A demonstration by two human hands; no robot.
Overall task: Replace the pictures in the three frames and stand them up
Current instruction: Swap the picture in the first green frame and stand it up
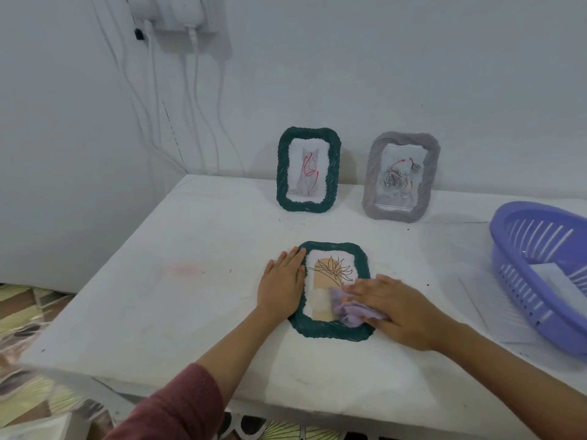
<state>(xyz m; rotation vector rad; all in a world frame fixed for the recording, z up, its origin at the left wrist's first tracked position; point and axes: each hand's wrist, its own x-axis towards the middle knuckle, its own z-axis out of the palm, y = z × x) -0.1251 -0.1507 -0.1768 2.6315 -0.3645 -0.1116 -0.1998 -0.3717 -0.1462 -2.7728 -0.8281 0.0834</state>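
My right hand (403,309) lies flat, fingers straight, pressing a lilac cloth (349,309) onto the glass of the green frame (359,258) lying face-up on the white table (190,296). My left hand (282,281) rests open and flat along that frame's left edge. Beyond my fingers, a second green frame (281,173) and a grey frame (428,173) stand upright by the wall. Right of my right hand sits a purple basket (514,249)

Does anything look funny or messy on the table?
Nothing is spilled or broken. One green frame lies flat while the right hand presses a purple cloth on it; the other two frames stand upright.
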